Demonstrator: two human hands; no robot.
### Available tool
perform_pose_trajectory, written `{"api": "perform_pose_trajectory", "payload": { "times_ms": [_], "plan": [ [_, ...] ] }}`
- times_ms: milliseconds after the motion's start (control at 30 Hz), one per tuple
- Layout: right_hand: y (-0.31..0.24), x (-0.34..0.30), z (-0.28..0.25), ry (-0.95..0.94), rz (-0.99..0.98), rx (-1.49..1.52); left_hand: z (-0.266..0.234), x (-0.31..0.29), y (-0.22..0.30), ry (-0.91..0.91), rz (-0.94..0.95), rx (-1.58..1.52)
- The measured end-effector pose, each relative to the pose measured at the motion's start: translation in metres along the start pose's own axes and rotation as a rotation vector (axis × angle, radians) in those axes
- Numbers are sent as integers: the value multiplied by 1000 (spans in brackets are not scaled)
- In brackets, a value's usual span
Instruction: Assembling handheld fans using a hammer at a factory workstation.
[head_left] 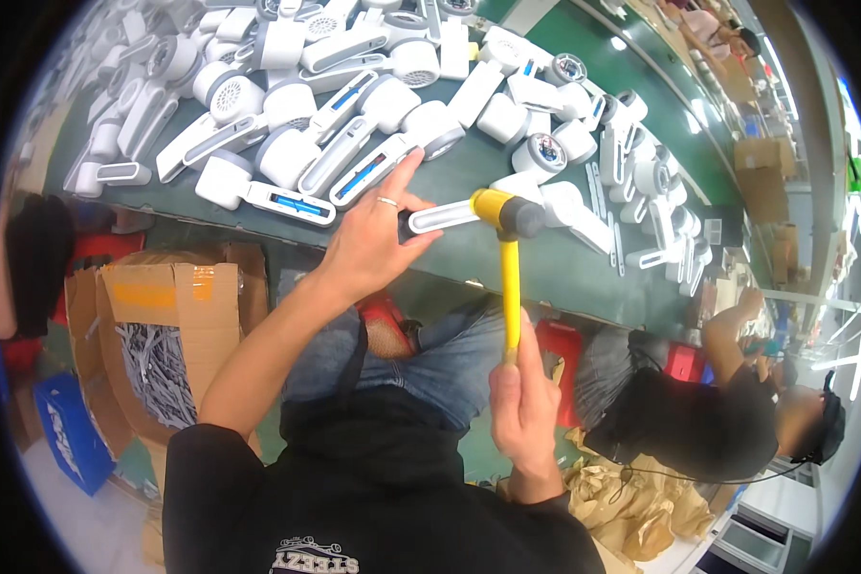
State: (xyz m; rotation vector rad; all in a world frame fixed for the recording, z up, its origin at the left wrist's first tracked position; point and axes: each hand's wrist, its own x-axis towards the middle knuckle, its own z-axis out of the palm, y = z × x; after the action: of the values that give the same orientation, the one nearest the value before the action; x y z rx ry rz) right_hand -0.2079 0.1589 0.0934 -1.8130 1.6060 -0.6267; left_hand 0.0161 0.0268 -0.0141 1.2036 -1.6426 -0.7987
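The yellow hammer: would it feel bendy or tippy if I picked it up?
The hammer is probably stiff: its yellow handle looks straight in the right hand. It would likely feel top-heavy, because the chunky head sits at one end. It might rock if laid down, since the head's dark end looks rounded.

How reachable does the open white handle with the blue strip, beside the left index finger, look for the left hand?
Probably yes: nothing visible lies between the left hand and the open white handle, though that hand is holding another white piece.
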Motion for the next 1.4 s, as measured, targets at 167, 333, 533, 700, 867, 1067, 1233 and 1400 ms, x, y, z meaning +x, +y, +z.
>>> {"api": "perform_pose_trajectory", "payload": {
  "times_ms": [167,333,533,700,867,1067,1233,1400],
  "plan": [
    [-9,4,-2,-81,-28,-110,-3,-3,5,-8,-23,-21],
    [-1,15,12,-143,54,-121,-5,1,5,-45,-162,-39],
    [11,10,22,-119,15,-115,-11,1,9,-64,-170,-13],
    [2,21,7,-29,279,103,-2,-8,23,6,91,276],
    [19,41,37,55,478,719,31,-43,56,-71,-249,-62],
    [55,59,26,187,275,498,30,-61,62,-5,-139,105],
    [91,82,0,84,245,387,2,-19,56,184,174,350],
    [107,75,-29,216,245,626,-7,42,66,117,415,422]
  ]
}}
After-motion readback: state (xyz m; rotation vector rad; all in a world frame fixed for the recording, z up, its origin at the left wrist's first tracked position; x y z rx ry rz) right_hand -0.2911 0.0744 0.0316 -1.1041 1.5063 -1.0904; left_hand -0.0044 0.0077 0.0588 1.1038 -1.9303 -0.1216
